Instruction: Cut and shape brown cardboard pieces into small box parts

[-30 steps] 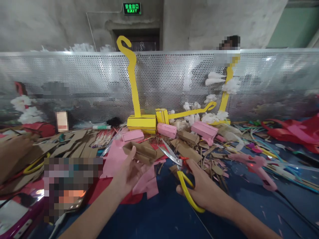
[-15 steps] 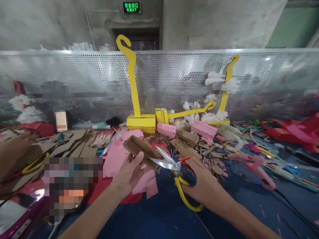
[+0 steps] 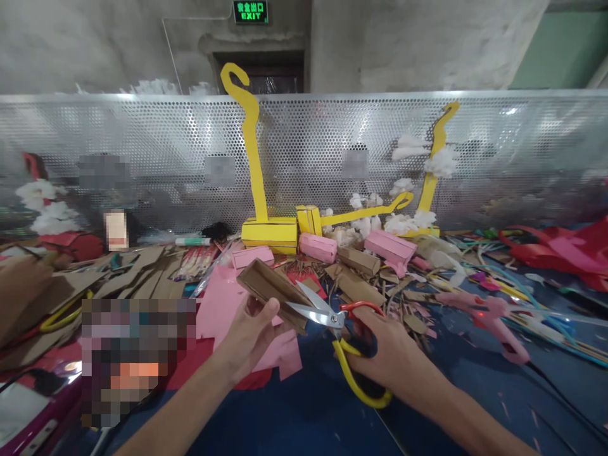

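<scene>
In the head view my left hand (image 3: 254, 332) is closed round the near end of a folded strip of brown cardboard (image 3: 266, 286), which tilts up and away to the left. My right hand (image 3: 387, 345) grips scissors (image 3: 336, 320) with one red and one yellow handle. Their blades are spread apart and point left, overlapping the right end of the cardboard; whether they touch it I cannot tell. Sheets of pink paper (image 3: 221, 307) lie under and beside my left hand, partly over red material (image 3: 194, 367).
Behind stand yellow hooked cardboard pieces (image 3: 270, 234) and pink boxes (image 3: 389, 246), before a perforated metal screen (image 3: 166, 139). A pink glue gun (image 3: 496, 323) lies at right with its cord. Cardboard pieces (image 3: 142, 272) and another person's blurred hand (image 3: 23, 285) are at left.
The cardboard strip has turned slightly in my left hand, showing more of its side. The scissors stay spread, with their handles a little farther apart. Elsewhere little differs.
</scene>
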A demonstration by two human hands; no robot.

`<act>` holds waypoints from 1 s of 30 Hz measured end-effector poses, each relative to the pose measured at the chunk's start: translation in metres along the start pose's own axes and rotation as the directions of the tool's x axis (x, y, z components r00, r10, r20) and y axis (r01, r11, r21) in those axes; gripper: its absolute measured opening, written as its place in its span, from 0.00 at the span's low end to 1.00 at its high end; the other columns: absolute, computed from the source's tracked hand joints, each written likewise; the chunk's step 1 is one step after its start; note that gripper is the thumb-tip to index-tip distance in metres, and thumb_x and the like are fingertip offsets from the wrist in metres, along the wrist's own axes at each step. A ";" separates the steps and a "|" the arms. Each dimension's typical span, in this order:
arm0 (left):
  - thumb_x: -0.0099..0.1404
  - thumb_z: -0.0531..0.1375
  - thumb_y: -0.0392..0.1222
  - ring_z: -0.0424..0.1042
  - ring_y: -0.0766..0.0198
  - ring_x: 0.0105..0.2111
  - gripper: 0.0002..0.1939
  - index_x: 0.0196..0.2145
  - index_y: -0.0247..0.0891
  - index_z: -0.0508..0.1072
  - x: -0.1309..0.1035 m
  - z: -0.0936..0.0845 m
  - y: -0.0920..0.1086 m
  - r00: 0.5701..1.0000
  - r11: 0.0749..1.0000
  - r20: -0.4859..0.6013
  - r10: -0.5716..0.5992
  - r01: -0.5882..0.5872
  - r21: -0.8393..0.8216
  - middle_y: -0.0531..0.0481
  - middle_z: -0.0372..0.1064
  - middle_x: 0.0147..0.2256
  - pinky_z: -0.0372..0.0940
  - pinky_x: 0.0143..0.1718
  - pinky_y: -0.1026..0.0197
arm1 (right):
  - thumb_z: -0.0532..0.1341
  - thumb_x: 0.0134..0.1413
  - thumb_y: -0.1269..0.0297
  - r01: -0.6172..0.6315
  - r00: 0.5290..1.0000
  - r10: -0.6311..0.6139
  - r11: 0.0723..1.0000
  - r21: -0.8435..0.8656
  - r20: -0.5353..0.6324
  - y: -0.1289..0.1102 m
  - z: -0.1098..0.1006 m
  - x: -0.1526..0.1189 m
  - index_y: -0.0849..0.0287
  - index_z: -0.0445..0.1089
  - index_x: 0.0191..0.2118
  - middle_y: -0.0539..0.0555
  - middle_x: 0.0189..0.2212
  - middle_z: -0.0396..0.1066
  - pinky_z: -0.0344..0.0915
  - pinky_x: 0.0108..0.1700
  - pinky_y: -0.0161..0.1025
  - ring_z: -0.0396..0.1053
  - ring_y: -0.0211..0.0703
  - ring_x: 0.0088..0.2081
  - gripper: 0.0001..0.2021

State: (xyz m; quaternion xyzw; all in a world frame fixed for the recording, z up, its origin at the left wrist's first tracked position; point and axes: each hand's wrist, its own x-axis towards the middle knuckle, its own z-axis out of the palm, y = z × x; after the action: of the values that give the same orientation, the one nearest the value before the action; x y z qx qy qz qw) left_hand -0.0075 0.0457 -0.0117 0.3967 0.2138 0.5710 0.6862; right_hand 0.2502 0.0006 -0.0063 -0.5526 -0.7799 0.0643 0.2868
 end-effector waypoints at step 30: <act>0.63 0.69 0.42 0.76 0.50 0.53 0.18 0.50 0.39 0.76 0.005 0.011 0.013 0.988 0.999 -0.152 -0.012 0.006 -0.040 0.42 0.78 0.51 0.73 0.51 0.50 | 0.64 0.58 0.59 -0.021 1.000 0.023 0.990 0.137 -0.010 0.001 -0.001 0.000 0.56 0.68 0.48 0.57 0.44 0.75 0.67 0.43 0.43 0.73 0.52 0.42 0.14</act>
State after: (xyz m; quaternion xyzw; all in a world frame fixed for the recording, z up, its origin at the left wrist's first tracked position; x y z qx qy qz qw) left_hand -0.0058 0.0473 0.0061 0.3373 0.2559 0.6007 0.6782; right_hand 0.2516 0.0009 -0.0057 -0.5407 -0.7657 0.1176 0.3278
